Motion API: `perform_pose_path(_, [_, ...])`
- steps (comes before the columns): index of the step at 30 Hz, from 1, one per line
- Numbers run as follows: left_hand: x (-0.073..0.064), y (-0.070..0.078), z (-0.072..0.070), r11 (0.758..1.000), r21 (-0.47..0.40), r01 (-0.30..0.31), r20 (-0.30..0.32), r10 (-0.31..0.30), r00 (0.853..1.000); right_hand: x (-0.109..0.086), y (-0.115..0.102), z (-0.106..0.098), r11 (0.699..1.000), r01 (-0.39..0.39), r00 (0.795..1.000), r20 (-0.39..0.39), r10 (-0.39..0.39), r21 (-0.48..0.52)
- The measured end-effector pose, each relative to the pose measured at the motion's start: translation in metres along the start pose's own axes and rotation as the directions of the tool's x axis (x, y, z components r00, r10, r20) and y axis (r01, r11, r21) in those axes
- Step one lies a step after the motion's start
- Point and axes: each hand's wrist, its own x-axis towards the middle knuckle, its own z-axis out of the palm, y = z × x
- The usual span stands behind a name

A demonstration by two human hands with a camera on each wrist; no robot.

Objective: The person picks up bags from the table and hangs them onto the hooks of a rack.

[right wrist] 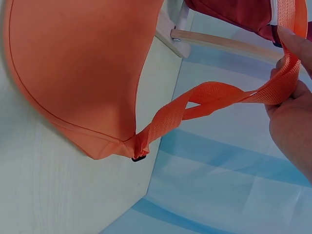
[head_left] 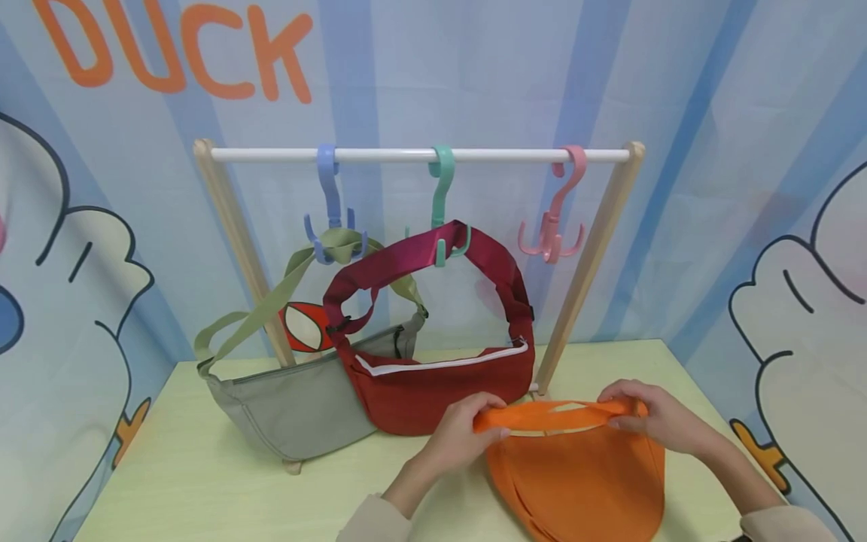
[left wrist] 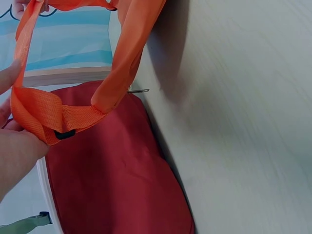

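Note:
An orange shoulder bag [head_left: 582,474] hangs low over the front right of the table, its strap [head_left: 562,416] stretched between both hands. My left hand [head_left: 467,433] pinches the strap's left part, and my right hand [head_left: 653,414] grips its right part. In the left wrist view a black buckle [left wrist: 65,134] sits on the strap beside the left fingers. The right wrist view has the strap [right wrist: 209,100] running twisted from the bag's corner to the right hand [right wrist: 292,107]. A dark red bag [head_left: 440,395] hangs by its strap from the green hook [head_left: 442,188], just behind the left hand.
A white rail [head_left: 379,155] on wooden posts carries the hooks. The grey-green bag [head_left: 298,410] hangs from the blue hook [head_left: 328,188] at left. On the right, the pink hook [head_left: 554,218] holds nothing. A printed curtain [head_left: 677,188] stands behind the pale table [head_left: 169,482].

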Motion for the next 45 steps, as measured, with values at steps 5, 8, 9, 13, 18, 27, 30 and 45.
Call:
perform_pose_path(5, [0.001, 0.001, -0.002, 1.0, 0.011, -0.009, -0.008, 0.009, 1.0, 0.002, -0.002, -0.001, 1.0, 0.014, 1.0, -0.007, -0.014, 0.009])
perform_pose_path(8, [0.002, 0.001, -0.004, 1.0, 0.015, -0.008, -0.01, 0.008, 1.0, 0.002, -0.003, -0.002, 0.999, 0.034, 0.999, -0.013, -0.034, 0.006])
perform_pose_path(9, [0.002, 0.001, -0.004, 1.0, 0.019, -0.011, -0.011, 0.012, 1.0, 0.003, -0.002, -0.002, 0.999, 0.04, 0.999, -0.014, -0.04, 0.003])
perform_pose_path(13, [0.002, 0.002, -0.005, 1.0, 0.019, -0.015, -0.01, 0.015, 1.0, 0.003, -0.002, -0.003, 0.999, 0.042, 0.999, -0.017, -0.042, -0.005])
perform_pose_path(18, [0.003, 0.003, -0.006, 1.0, 0.019, -0.019, -0.016, 0.019, 1.0, 0.002, -0.004, -0.005, 1.0, -0.005, 1.0, -0.016, 0.005, -0.001])
perform_pose_path(27, [0.004, 0.003, -0.006, 0.999, -0.002, -0.039, -0.012, 0.039, 0.999, 0.0, -0.004, -0.01, 1.0, -0.022, 0.999, -0.036, 0.022, -0.008])
perform_pose_path(30, [0.005, 0.004, -0.006, 0.999, 0.006, -0.035, -0.014, 0.035, 0.999, 0.0, -0.006, -0.012, 0.999, -0.033, 0.998, -0.05, 0.031, -0.034])
perform_pose_path(45, [0.008, 0.014, -0.012, 0.996, 0.057, -0.075, -0.048, 0.078, 0.996, 0.007, -0.014, -0.029, 1.0, 0.02, 0.997, -0.068, -0.019, 0.017])
